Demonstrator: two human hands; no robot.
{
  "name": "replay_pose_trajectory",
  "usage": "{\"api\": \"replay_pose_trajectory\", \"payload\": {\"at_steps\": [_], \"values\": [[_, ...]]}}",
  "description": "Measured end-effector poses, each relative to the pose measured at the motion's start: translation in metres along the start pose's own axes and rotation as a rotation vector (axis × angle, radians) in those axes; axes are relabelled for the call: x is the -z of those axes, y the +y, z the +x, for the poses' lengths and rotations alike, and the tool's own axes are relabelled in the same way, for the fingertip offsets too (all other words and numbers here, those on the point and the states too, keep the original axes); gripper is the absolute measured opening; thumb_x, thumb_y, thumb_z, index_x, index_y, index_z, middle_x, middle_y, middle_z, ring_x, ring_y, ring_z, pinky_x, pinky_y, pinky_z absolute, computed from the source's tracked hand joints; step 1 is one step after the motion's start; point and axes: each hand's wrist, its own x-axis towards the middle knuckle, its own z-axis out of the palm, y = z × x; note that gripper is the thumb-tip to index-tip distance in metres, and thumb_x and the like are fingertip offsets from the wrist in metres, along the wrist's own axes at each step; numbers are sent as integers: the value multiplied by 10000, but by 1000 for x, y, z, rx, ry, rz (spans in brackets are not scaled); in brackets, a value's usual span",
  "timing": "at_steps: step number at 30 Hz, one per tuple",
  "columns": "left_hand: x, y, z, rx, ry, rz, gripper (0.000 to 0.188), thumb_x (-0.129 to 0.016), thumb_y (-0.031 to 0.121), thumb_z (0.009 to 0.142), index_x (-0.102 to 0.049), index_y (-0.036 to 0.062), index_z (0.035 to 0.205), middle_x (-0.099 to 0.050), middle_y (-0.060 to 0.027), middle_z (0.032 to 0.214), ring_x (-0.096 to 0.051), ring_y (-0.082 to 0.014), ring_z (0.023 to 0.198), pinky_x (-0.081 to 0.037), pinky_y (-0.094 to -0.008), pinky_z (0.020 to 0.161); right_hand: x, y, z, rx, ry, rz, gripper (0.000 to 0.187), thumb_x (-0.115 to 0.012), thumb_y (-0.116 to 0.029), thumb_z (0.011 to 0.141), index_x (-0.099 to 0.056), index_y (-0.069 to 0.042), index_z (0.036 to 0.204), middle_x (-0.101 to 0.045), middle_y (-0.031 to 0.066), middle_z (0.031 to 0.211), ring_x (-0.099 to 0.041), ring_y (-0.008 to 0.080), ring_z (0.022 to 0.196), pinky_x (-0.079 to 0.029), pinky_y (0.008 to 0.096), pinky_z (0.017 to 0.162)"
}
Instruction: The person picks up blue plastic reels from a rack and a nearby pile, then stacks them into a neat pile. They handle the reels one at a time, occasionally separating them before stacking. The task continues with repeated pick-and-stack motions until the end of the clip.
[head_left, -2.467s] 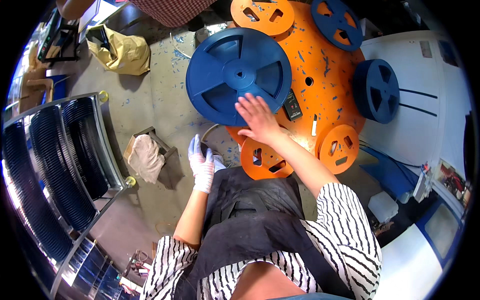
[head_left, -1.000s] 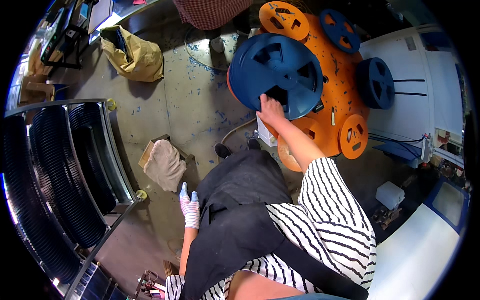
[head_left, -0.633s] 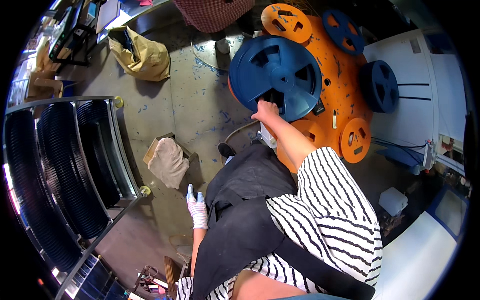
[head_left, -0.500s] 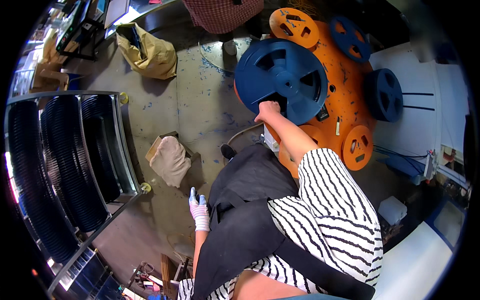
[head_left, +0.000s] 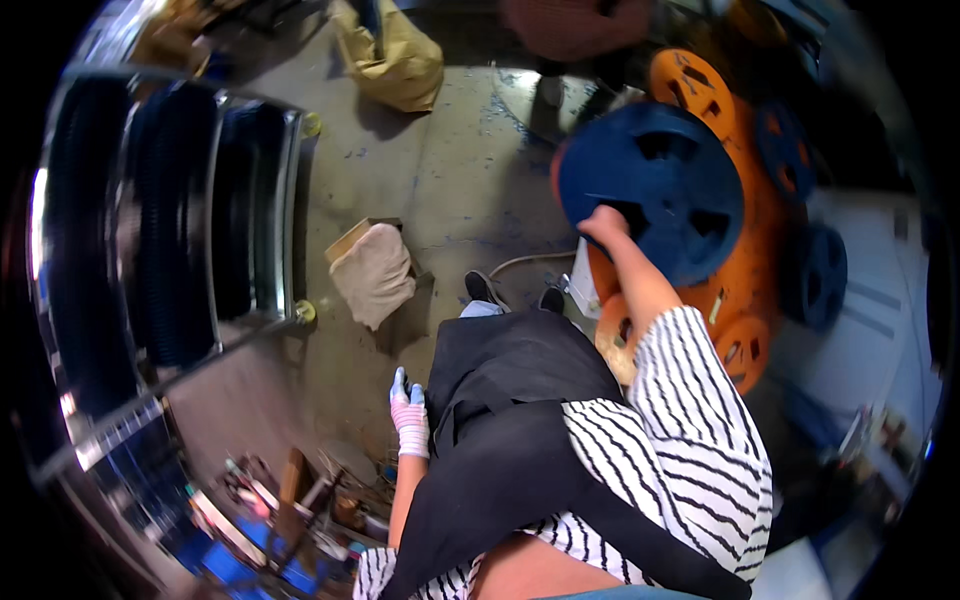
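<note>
A big blue plastic reel (head_left: 640, 150) with window-like cut-outs lies flat over an orange round table (head_left: 750, 270). My bare right hand (head_left: 606, 224) is closed on the reel at its left cut-out; the fingertips are partly hidden inside the opening. Low at my left side hangs my left hand (head_left: 408, 408), in a striped pink and white glove with bluish fingertips. Its fingers are stretched out, apart from everything, and hold nothing. An orange disc with slots (head_left: 690, 90) sits behind the reel, and smaller blue reels (head_left: 820, 278) stand along the table's right side.
A metal rack (head_left: 292, 200) full of dark blue reels stands at left on wheels. A cloth-covered stool (head_left: 375, 280) is on the floor between. Farther off are a yellow sack (head_left: 400, 65) and another person (head_left: 575, 30). Clutter with tools (head_left: 290, 500) lies lower left.
The view has swung, so the surroundings sit farther right and tilted. My right hand and the reel's cut-out have turned clockwise about the reel's middle. My left hand still hangs free.
</note>
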Motion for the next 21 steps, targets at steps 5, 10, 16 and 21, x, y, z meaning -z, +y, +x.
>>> {"api": "replay_pose_trajectory", "payload": {"at_steps": [5,10,16,21], "values": [[18,2,19,30,70,31,554,-613,49,857,-478,99,1392,-556,-191,1245,-603,-274,1052,-484,-366,917,22,22,-14,169,241,111,557,-734,-387,637,-673,43,987,-666,286,991,-642,425,961,-507,458,844],[13,-36,99,-84,119,-91,530,-632,69,852,-506,101,1366,-594,-176,1150,-616,-285,960,-503,-382,857,48,62,-23,177,362,253,645,-788,-399,635,-636,82,1038,-677,274,997,-658,391,957,-501,422,838],[44,-52,194,31,101,-168,495,-634,131,860,-530,90,1343,-610,-183,1136,-618,-283,984,-500,-370,867,95,-41,-147,128,433,381,244,-749,-131,702,-631,12,861,-637,61,693,-603,151,586,-486,314,590],[85,-26,276,29,-23,-229,470,-589,124,898,-510,67,1358,-590,-195,1241,-604,-284,1098,-470,-362,947,110,-202,-243,178,256,680,327,-749,-143,774,-599,32,1005,-635,65,868,-632,161,678,-526,295,672]]}}
